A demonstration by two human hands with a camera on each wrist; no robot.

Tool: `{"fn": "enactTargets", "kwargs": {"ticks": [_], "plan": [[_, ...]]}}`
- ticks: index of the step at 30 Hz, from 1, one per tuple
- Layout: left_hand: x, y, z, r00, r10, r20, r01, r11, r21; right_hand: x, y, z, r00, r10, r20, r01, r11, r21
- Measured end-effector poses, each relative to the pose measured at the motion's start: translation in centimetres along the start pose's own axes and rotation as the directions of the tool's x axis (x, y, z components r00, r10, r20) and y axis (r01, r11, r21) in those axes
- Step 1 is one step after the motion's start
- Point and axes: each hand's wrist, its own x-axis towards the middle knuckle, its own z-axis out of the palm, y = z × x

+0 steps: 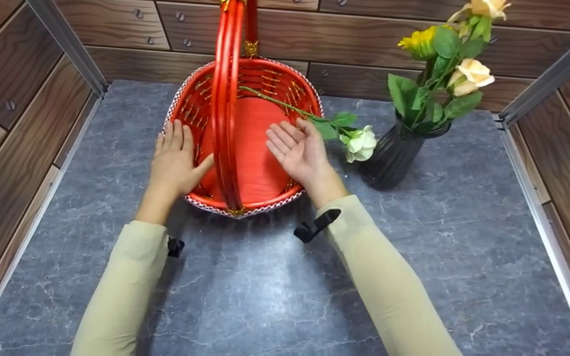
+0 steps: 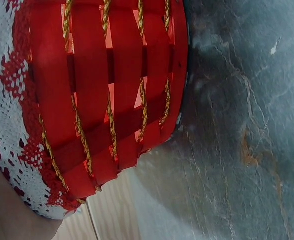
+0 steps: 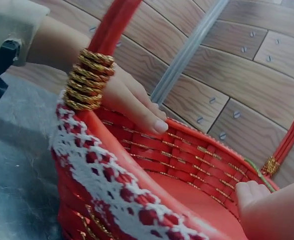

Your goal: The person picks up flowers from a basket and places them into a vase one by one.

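A red woven basket [image 1: 260, 148] with a tall arched handle [image 1: 225, 99] and white lace trim [image 3: 107, 175] stands on the grey marbled table. My left hand [image 1: 173, 163] rests on its left rim, fingers straight and thumb pointing inward; the right wrist view shows that thumb over the inner wall. At the right rim my right hand [image 1: 305, 153] is turned palm up, its fingers extended over the basket's inside and holding nothing. A white rose [image 1: 360, 143] lies across the rim just beyond it, stem reaching into the basket, bloom hanging outside.
Right of the basket, a dark vase [image 1: 394, 155] holds peach roses [image 1: 470, 76] and a yellow flower [image 1: 419, 43]; the white bloom sits close against it. Wood-patterned walls [image 1: 364, 54] with metal corner posts [image 1: 67, 44] enclose the table's back and sides.
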Motion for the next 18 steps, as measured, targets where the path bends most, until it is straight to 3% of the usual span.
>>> {"fn": "enactTargets", "kwargs": {"ticks": [12,18], "plan": [[0.1,-0.1,0.2,1.0,-0.015,0.009,0.015,1.0,0.017,3.3,-0.4,0.7,0.991,-0.024,-0.13,0.023,1.0,-0.014],[0.2,0.2,0.2,1.0,-0.023,0.015,0.023,0.999,0.034,4.4,-1.1,1.5,0.985,-0.017,-0.17,0.023,0.999,0.029]]}}
